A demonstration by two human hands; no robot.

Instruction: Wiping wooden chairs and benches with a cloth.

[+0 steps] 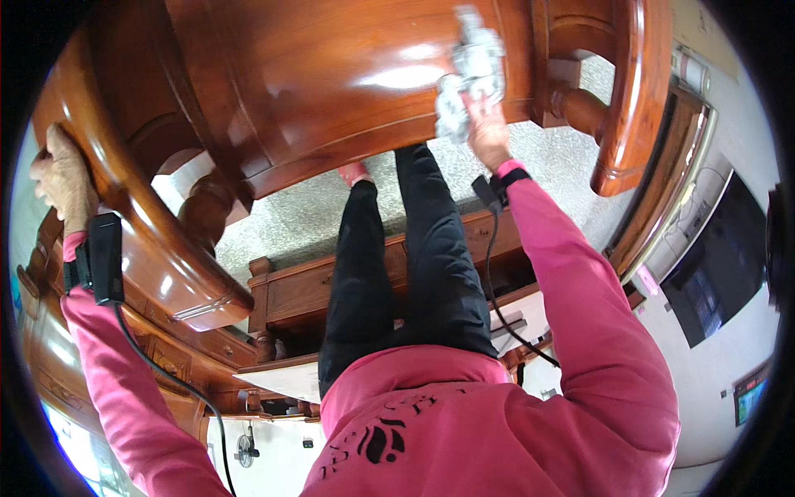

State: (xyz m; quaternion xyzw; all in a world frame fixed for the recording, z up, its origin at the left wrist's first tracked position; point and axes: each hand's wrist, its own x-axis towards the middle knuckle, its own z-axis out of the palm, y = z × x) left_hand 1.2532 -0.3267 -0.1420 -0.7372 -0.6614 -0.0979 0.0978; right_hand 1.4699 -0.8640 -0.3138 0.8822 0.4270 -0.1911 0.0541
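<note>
My right hand (484, 124) presses a crumpled whitish-grey cloth (478, 59) against the seat of a polished wooden armchair or bench (323, 68), near the seat's right side. The cloth looks blurred, and my fingers are partly hidden in its folds. On the far left, my left hand (67, 177) rests on the rounded left armrest (149, 217) with its fingers curled over the outer edge. No object shows in that hand. The right armrest (630, 99) stands to the right of the cloth, apart from my right hand.
Cabled black devices (107, 258) are strapped at both wrists. Behind my legs stands a wooden table with drawers (298, 286) on the speckled floor (273, 223). A dark television (717, 261) is at the right, above a wooden cabinet. A fan (246, 450) appears at lower left.
</note>
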